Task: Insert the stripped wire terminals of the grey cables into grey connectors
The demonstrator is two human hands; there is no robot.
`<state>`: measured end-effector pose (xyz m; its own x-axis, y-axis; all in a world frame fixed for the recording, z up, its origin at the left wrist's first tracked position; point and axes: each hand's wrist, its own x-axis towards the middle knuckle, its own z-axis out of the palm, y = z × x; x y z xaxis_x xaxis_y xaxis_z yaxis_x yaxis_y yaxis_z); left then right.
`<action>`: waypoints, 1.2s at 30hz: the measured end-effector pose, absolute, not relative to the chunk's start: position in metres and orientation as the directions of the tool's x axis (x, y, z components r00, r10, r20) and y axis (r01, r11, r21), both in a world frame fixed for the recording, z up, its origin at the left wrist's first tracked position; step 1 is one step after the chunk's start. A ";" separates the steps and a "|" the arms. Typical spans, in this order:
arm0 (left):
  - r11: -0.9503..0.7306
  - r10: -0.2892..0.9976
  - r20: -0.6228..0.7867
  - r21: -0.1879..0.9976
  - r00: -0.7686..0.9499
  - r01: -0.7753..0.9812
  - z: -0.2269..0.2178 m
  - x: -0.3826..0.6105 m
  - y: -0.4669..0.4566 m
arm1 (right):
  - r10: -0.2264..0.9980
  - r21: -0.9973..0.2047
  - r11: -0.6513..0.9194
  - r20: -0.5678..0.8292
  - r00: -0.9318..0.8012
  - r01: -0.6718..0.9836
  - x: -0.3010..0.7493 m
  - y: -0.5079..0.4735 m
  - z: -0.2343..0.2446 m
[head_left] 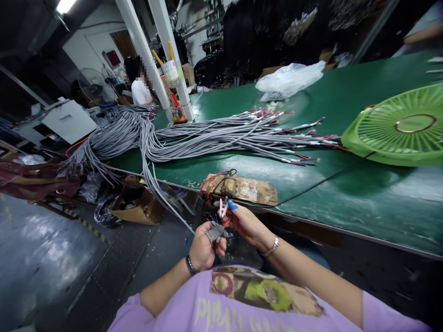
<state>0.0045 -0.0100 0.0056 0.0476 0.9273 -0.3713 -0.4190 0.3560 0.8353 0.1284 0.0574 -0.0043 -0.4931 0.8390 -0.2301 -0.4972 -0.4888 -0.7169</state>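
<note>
Hand check: left hand [205,247], grey finger covers [216,232] on, is closed around a grey round-sheathed cable [175,213], apparently near its end. Right hand [247,224], blue wrap on thumb, is just beside it, thumb and fingers pinched on a small pale pink plastic clip-like piece [223,209]. Thin red and blue wires [226,222] show between the two; too small to tell which goes where. All this sits just off the near edge of the flat green desk [311,198].

To do it well: pin the sheath close to the end so it can't twist, single out one strand at a time, keep any pull in line with the cable. Leave slack: the cable drapes off the long grey cable bundle [207,139], so a hard tug could drag neighbours.

Scuffed brown wooden block [256,190] lies at the edge beyond the hands. Thin black cord [321,179] runs from beside it toward the round lime-green plastic fan [384,140]; keep wires clear of that.
</note>
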 end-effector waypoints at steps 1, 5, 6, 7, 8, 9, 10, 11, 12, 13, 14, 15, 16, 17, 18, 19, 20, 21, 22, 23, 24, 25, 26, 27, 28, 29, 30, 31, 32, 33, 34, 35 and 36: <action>0.356 0.927 -0.371 0.833 0.051 -0.423 0.005 0.004 -0.009 | 0.831 -0.696 -0.505 -0.234 -0.505 -0.510 0.128 0.059 -0.006; 0.369 0.921 -0.386 0.822 0.052 -0.434 0.003 0.004 -0.006 | 0.813 -0.604 -0.556 -0.253 -0.524 -0.571 0.123 0.063 -0.012; 0.376 0.917 -0.394 0.819 0.051 -0.434 0.003 0.004 -0.005 | 0.818 -0.591 -0.555 -0.259 -0.514 -0.585 0.122 0.064 -0.012; 0.384 0.914 -0.402 0.816 0.053 -0.432 0.002 0.005 -0.004 | 0.825 -0.582 -0.550 -0.266 -0.499 -0.599 0.121 0.064 -0.013; 0.392 0.911 -0.409 0.814 0.055 -0.429 0.001 0.005 -0.004 | 0.832 -0.576 -0.544 -0.274 -0.483 -0.611 0.119 0.064 -0.013; 0.399 0.907 -0.416 0.812 0.058 -0.427 0.001 0.005 -0.004 | 0.837 -0.571 -0.539 -0.281 -0.469 -0.619 0.118 0.064 -0.013; 0.407 0.905 -0.422 0.810 0.062 -0.423 0.000 0.005 -0.004 | 0.839 -0.568 -0.537 -0.286 -0.462 -0.623 0.117 0.064 -0.013; 0.411 0.903 -0.426 0.808 0.064 -0.421 0.000 0.005 -0.004 | 0.840 -0.566 -0.537 -0.287 -0.461 -0.626 0.117 0.063 -0.012; 0.413 0.902 -0.427 0.809 0.066 -0.419 0.000 0.005 -0.004 | 0.839 -0.563 -0.539 -0.286 -0.464 -0.627 0.117 0.063 -0.013; 0.413 0.902 -0.426 0.810 0.067 -0.417 0.000 0.005 -0.005 | 0.836 -0.559 -0.542 -0.283 -0.471 -0.627 0.117 0.062 -0.013; 0.406 0.906 -0.419 0.812 0.063 -0.419 0.001 0.005 -0.006 | 0.830 -0.555 -0.550 -0.281 -0.481 -0.625 0.118 0.062 -0.013; 0.395 0.910 -0.411 0.815 0.059 -0.423 0.001 0.005 -0.007 | 0.822 -0.549 -0.561 -0.280 -0.496 -0.619 0.119 0.061 -0.013; 0.383 0.915 -0.400 0.819 0.053 -0.427 0.002 0.005 -0.008 | 0.810 -0.546 -0.575 -0.277 -0.517 -0.609 0.121 0.061 -0.013; 0.369 0.920 -0.389 0.823 0.044 -0.432 0.002 0.004 -0.010 | 0.795 -0.547 -0.591 -0.272 -0.542 -0.593 0.123 0.059 -0.013; 0.354 0.925 -0.379 0.828 0.033 -0.434 0.002 0.004 -0.012 | 0.777 -0.554 -0.608 -0.264 -0.572 -0.569 0.126 0.058 -0.013; 0.336 0.931 -0.366 0.837 0.015 -0.432 0.002 0.004 -0.014 | 0.756 -0.567 -0.623 -0.256 -0.603 -0.539 0.129 0.055 -0.013; 0.315 0.936 -0.351 0.848 -0.006 -0.426 0.001 0.004 -0.016 | 0.735 -0.588 -0.631 -0.245 -0.633 -0.506 0.132 0.052 -0.013; 0.293 0.942 -0.334 0.861 -0.027 -0.416 0.000 0.004 -0.017 | 0.718 -0.618 -0.630 -0.232 -0.656 -0.470 0.135 0.049 -0.014; 0.271 0.948 -0.316 0.874 -0.048 -0.403 -0.001 0.004 -0.019 | 0.708 -0.656 -0.616 -0.219 -0.671 -0.435 0.137 0.045 -0.014; 0.252 0.952 -0.299 0.887 -0.066 -0.386 -0.003 0.004 -0.020 | 0.711 -0.705 -0.582 -0.199 -0.674 -0.405 0.138 0.041 -0.013; 0.239 0.955 -0.285 0.899 -0.077 -0.366 -0.005 0.004 -0.021 | 0.724 -0.756 -0.534 -0.179 -0.666 -0.378 0.140 0.037 -0.012; 0.231 0.958 -0.274 0.911 -0.083 -0.342 -0.007 0.004 -0.022 | 0.745 -0.804 -0.478 -0.159 -0.648 -0.353 0.140 0.034 -0.011; 0.228 0.961 -0.265 0.922 -0.079 -0.312 -0.008 0.004 -0.022 | 0.770 -0.847 -0.419 -0.141 -0.622 -0.327 0.141 0.031 -0.010; 0.230 0.965 -0.256 0.933 -0.063 -0.278 -0.009 0.004 -0.022 | 0.793 -0.884 -0.364 -0.128 -0.595 -0.295 0.141 0.029 -0.009; 0.237 0.967 -0.252 0.941 -0.033 -0.241 -0.010 0.003 -0.022 | 0.814 -0.914 -0.311 -0.115 -0.570 -0.260 0.142 0.028 -0.008; 0.250 0.967 -0.254 0.947 0.011 -0.203 -0.010 0.003 -0.022 | 0.830 -0.940 -0.260 -0.100 -0.549 -0.221 0.142 0.028 -0.007; 0.269 0.963 -0.263 0.948 0.061 -0.168 -0.010 0.002 -0.021 | 0.838 -0.961 -0.212 -0.084 -0.538 -0.180 0.143 0.029 -0.007; 0.291 0.955 -0.278 0.947 0.109 -0.137 -0.010 0.001 -0.021 | 0.841 -0.976 -0.168 -0.069 -0.536 -0.138 0.144 0.030 -0.007; 0.313 0.944 -0.296 0.943 0.148 -0.115 -0.010 0.000 -0.021 | 0.841 -0.986 -0.133 -0.058 -0.538 -0.101 0.144 0.031 -0.007; 0.331 0.935 -0.311 0.938 0.170 -0.104 -0.010 -0.001 -0.021 | 0.841 -0.991 -0.108 -0.051 -0.538 -0.075 0.145 0.032 -0.008; 0.340 0.932 -0.319 0.935 0.173 -0.105 -0.010 -0.001 -0.021 | 0.842 -0.994 -0.096 -0.050 -0.537 -0.058 0.145 0.033 -0.008; 0.341 0.933 -0.321 0.933 0.160 -0.118 -0.010 -0.001 -0.021 | 0.845 -0.994 -0.093 -0.053 -0.532 -0.050 0.145 0.034 -0.009; 0.334 0.939 -0.317 0.932 0.134 -0.138 -0.010 0.000 -0.021 | 0.850 -0.994 -0.098 -0.057 -0.524 -0.051 0.145 0.034 -0.009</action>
<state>0.0000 -0.0212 -0.0100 0.1342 0.9389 -0.3169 -0.1381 0.3344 0.9322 0.1454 0.0342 -0.0092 -0.5241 0.8498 -0.0571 -0.0509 -0.0982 -0.9939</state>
